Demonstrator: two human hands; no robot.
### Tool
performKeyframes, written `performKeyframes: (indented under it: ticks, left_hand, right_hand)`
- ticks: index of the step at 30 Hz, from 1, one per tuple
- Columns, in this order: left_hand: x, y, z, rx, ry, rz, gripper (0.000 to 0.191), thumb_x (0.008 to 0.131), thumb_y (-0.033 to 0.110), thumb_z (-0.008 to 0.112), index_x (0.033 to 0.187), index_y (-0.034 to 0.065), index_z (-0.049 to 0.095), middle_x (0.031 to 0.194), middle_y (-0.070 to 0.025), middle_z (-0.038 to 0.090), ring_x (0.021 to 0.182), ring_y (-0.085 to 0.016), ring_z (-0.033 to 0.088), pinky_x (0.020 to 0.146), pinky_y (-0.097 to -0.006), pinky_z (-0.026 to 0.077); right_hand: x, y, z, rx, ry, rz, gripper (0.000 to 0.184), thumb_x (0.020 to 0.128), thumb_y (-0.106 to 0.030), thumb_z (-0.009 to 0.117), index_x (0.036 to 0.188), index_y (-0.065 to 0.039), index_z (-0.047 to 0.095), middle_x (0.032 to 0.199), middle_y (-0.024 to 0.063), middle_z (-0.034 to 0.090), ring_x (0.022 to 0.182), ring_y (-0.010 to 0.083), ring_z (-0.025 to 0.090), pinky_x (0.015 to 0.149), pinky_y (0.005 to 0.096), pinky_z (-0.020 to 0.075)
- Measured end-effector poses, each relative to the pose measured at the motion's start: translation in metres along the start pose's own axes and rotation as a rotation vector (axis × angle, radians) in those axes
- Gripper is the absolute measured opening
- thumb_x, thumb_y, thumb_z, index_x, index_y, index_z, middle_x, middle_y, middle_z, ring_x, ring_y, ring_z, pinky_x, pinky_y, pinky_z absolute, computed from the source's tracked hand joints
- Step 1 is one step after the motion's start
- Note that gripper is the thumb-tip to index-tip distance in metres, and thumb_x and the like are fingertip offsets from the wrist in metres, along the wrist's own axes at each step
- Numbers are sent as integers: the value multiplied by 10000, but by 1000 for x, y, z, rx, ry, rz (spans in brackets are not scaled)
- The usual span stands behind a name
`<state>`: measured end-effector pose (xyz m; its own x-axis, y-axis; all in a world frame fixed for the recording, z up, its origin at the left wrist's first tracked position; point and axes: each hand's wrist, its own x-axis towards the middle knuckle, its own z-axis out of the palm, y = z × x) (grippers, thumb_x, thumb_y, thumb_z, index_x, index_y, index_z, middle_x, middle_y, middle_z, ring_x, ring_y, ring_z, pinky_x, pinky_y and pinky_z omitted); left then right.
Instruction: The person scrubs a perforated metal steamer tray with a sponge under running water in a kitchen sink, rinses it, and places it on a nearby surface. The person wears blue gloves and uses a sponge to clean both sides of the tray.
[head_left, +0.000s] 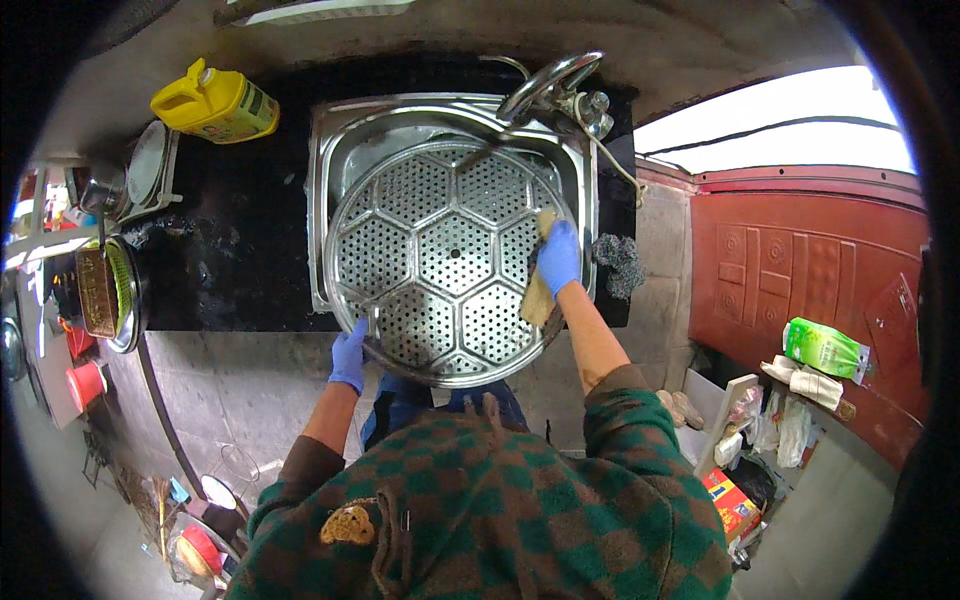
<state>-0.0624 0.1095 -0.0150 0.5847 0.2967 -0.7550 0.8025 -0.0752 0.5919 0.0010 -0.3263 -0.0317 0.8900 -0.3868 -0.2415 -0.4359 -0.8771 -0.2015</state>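
A round perforated metal steamer tray (455, 253) with a hexagon pattern lies over a stainless steel sink (319, 187), its near rim jutting past the counter's front edge. My left hand (349, 355), in a blue glove, grips that rim at the near left. On the tray's right side my right hand (559, 257), gloved too, holds a yellowish-brown cloth or sponge (537, 298) against the perforated surface. Part of the cloth is hidden beneath the fingers. Most of the sink basin is covered by the tray.
A chrome faucet (551, 86) rises at the sink's back right. Right of the sink lies a steel wool scourer (619, 266). On the black countertop (232, 232) stands a yellow plastic jug (216, 105) at the back left. Stacked basins and a rectangular basket (97, 292) sit at the left end.
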Motion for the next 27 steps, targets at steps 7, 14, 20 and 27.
performKeyframes:
  ticks: [7,14,20,27]
  left_hand:
    - [-22,128,-76,-28,117,426,362,922,199,680,1209,-14,622,1091,-53,666,935,-124,585,844,-284,477]
    - [-27,142,-80,9,204,423,338,963,277,643,1141,-10,653,946,4,639,808,-70,520,714,-245,442]
    - [-11,127,-62,-49,213,447,306,966,293,633,1046,-1,659,824,39,582,742,-60,467,662,-239,401]
    - [5,106,-16,-153,92,408,344,981,278,600,1145,-22,640,946,-27,659,821,-91,550,743,-277,463]
  right_hand:
    - [35,3,40,94,30,-218,597,828,-138,618,1400,-149,447,1474,197,382,1324,468,376,1062,516,406]
    - [88,1,104,-13,-439,63,789,824,-187,617,1529,-220,264,1459,206,437,1327,462,412,1056,515,427]
    - [75,-5,40,21,-328,-156,477,844,-63,503,1319,-48,544,1219,257,615,1075,409,627,929,478,504]
    - [-37,-112,6,528,83,-930,337,932,-103,440,1220,-23,595,1123,238,645,1013,360,631,922,438,483]
